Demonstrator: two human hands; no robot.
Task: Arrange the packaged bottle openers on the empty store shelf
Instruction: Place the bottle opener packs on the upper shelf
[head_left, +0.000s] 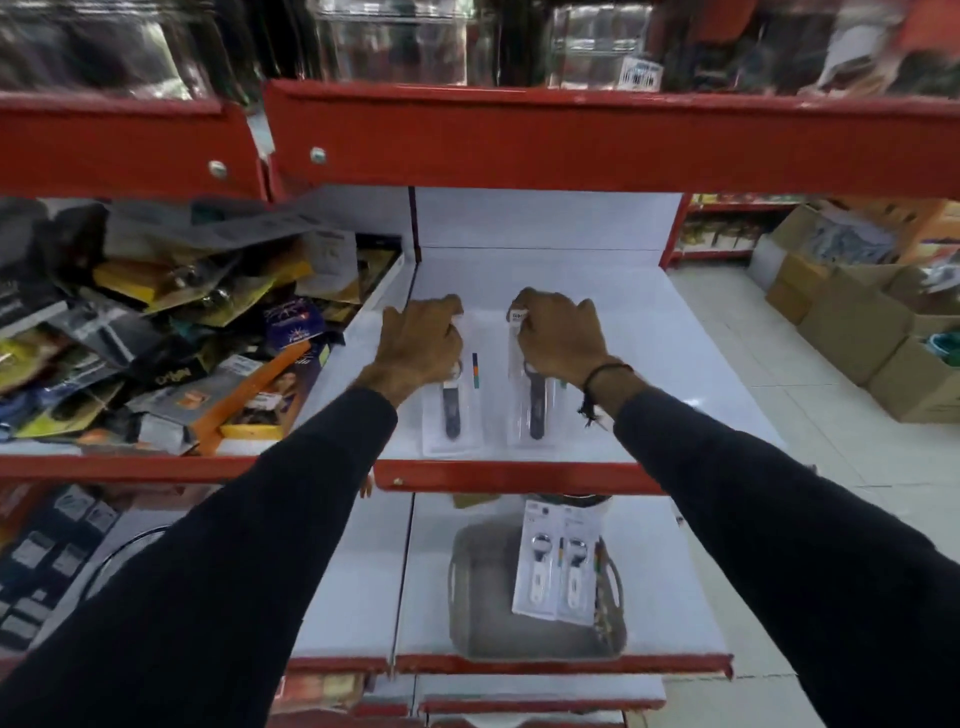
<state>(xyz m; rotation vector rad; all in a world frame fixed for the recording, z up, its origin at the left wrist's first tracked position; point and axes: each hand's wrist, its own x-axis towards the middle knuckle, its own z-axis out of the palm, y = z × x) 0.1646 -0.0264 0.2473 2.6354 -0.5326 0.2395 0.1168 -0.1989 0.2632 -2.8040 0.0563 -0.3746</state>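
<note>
The shelf is smooth white board with a slight sheen, edged in glossy red painted metal. Two opener packs are clear shiny plastic over white card, with dark matt handles inside. The basket below looks like translucent grey plastic. Boxes are matt brown cardboard. Sleeves are dark matt cloth.

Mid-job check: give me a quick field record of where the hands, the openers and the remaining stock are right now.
left hand: resting on the left packaged opener
right hand: gripping the top of the right packaged opener
layout: both packs flat, side by side, apart, handles toward the shelf's front edge
white shelf: holds only these two packs
remaining stock: two white-handled packs in a grey tray, one shelf down
left bay: jumbled packaged goods
</note>
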